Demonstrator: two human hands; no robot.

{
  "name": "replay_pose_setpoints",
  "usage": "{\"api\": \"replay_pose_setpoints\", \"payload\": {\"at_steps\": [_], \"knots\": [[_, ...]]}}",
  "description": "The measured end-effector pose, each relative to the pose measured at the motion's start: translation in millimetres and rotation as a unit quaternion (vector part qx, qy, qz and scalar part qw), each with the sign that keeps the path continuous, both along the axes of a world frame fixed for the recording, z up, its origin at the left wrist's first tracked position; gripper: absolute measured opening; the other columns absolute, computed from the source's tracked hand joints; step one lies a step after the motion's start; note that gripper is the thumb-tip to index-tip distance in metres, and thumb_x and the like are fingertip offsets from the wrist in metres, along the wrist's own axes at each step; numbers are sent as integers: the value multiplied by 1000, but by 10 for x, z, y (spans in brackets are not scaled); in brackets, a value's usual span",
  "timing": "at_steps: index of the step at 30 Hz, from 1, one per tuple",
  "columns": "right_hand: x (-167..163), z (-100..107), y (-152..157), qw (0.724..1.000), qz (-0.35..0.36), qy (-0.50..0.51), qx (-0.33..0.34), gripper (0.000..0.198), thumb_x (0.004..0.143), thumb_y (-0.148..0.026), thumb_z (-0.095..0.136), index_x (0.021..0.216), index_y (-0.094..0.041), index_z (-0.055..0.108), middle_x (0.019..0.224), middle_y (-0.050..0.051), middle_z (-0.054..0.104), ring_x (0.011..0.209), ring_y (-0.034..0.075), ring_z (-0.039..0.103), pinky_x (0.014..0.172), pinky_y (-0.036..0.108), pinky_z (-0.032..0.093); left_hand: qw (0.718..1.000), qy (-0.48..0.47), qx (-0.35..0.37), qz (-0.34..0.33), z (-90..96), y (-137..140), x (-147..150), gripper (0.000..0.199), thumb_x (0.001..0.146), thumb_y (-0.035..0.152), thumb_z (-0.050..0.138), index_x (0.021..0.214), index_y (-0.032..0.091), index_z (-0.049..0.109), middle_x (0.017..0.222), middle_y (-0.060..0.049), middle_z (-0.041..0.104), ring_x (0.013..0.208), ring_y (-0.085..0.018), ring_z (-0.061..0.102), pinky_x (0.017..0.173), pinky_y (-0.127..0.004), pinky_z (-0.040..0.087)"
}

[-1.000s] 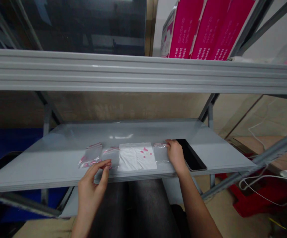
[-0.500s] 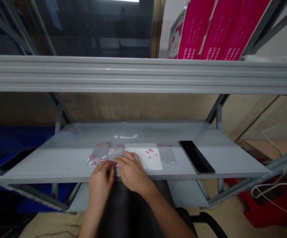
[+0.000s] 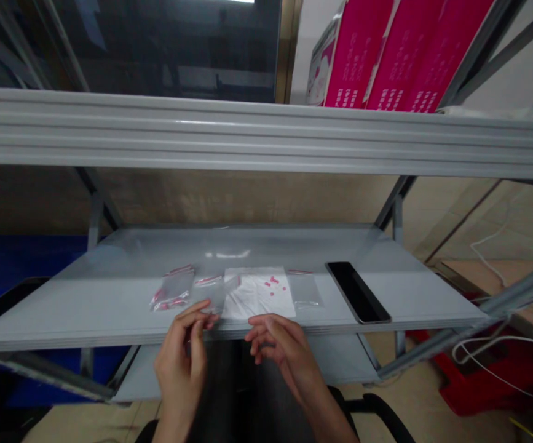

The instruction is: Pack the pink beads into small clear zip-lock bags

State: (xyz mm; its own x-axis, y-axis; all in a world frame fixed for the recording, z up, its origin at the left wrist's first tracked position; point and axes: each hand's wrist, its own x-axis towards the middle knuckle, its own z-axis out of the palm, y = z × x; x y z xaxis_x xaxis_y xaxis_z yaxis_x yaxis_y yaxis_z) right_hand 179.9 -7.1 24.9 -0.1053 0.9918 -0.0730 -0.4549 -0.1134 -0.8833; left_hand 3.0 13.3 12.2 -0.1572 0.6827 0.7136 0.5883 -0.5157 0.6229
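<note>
I see pink pieces (image 3: 273, 280) on the cloth (image 3: 254, 303), left hand (image 3: 180, 354) left of it, grip unclear; right hand (image 3: 290, 349) before it, loosely parted.

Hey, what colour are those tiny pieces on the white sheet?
The tiny pieces are pinkish red, best seen in the head view.

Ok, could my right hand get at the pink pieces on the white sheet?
Probably yes: your right hand looks empty, close to the near edge of the white sheet, and nothing visible covers the pink pieces or stands in between.
</note>
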Motion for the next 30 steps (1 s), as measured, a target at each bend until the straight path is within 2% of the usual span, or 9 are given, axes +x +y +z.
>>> {"api": "replay_pose_setpoints", "payload": {"at_steps": [2,5,7,12,16,19,23,27,30], "knots": [[57,41,-26,999,1,39,-22,54,73,-62,71,88,-10,69,77,10,70,59,14,61,51,24,46,997,23,38,-58,-20,-131,65,17,92,8,47,98,18,60,106,-6,69,103,-16,66,92,-27,49],[142,75,-57,999,-3,38,-28,42,69,-52,78,73,-12,65,67,5,66,55,11,58,48,21,44,989,72,74,-110,-87,-268,92,25,88,-1,46,98,17,59,107,-7,69,101,-14,66,90,-23,50],[196,67,-70,999,3,21,-32,37,67,-44,82,67,-12,63,62,2,62,51,9,55,47,19,42,985,86,75,-126,-120,-313,76,26,87,-3,45,97,17,59,106,-7,69,101,-14,66,88,-23,51],[284,14,-102,996,41,-2,-73,40,61,-44,84,63,-14,58,55,-1,58,45,7,50,41,17,37,983,78,49,-161,-117,-353,51,21,88,3,48,96,18,60,105,-6,69,100,-16,66,88,-23,51],[298,4,-144,996,46,2,-76,44,59,-45,84,61,-16,52,48,-6,50,39,4,39,37,15,28,994,-19,-34,-99,-91,-373,103,23,91,20,52,113,19,58,98,-5,68,80,-15,67,75,-24,53],[270,-4,-168,996,61,-29,-59,44,61,-47,82,61,-16,50,46,-7,48,37,2,34,36,15,24,988,-76,-112,-75,-39,-381,190,17,89,29,56,102,19,61,81,-1,63,64,-14,60,59,-22,49],[188,-36,-194,989,108,-101,-25,39,67,-42,78,61,-16,49,46,-7,47,37,2,32,36,15,23,954,-114,-215,-177,68,-401,354,24,86,37,58,71,20,52,63,3,51,55,-12,51,51,-20,43],[156,-92,-223,982,133,-133,20,31,71,-33,76,62,-16,52,52,-7,49,41,3,37,39,14,27,914,-85,-296,-265,121,-426,464,32,85,42,59,64,19,47,60,3,47,55,-12,48,53,-21,39],[182,-145,-238,980,159,-119,13,32,72,-37,76,64,-16,53,53,-4,55,42,4,47,40,14,35,874,-96,-350,-324,111,-438,474,36,91,45,49,66,19,49,60,1,52,57,-14,52,55,-22,41]]}}
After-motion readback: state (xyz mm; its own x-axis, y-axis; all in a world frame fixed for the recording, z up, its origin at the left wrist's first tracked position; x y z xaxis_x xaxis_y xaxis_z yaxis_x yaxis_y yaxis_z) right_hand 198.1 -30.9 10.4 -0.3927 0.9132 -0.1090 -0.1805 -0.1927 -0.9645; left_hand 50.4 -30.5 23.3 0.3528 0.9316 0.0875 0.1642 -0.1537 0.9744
